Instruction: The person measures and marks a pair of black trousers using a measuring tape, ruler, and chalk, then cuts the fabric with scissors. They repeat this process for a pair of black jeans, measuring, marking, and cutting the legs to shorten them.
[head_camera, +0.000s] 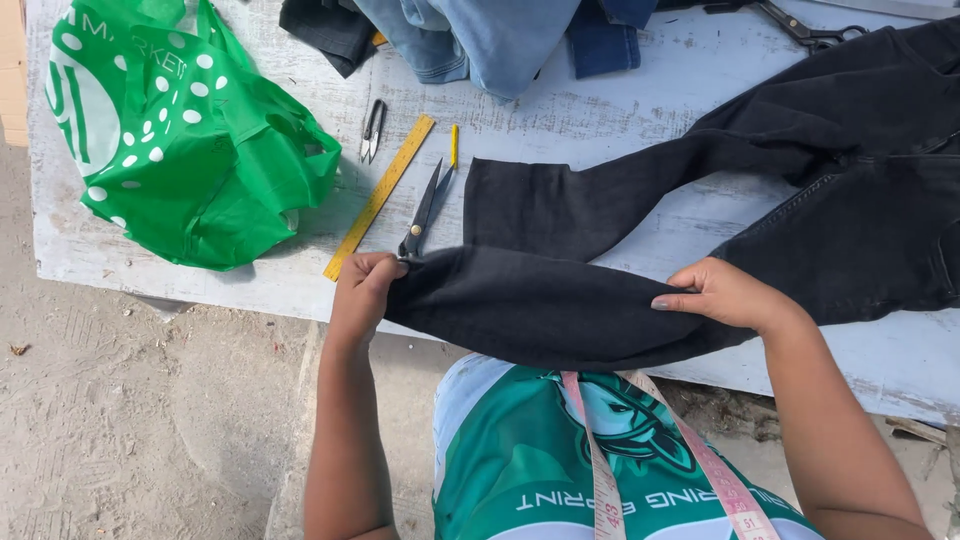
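Black jeans (700, 210): spread across counter (620, 125), frame right.
Left hand (362, 285): pinching hem.
Right hand (722, 293): flat, fingers together, pressing leg.
Scissors (425, 212): above left hand.

Green plastic bag w/ white dots (190, 140) on worn white table (610, 130), long yellow ruler (380, 197) beside it, small thread snips (372, 130), short yellow pencil (454, 146), blue denim pile (490, 35) at far edge, sandy ground (130, 420) below
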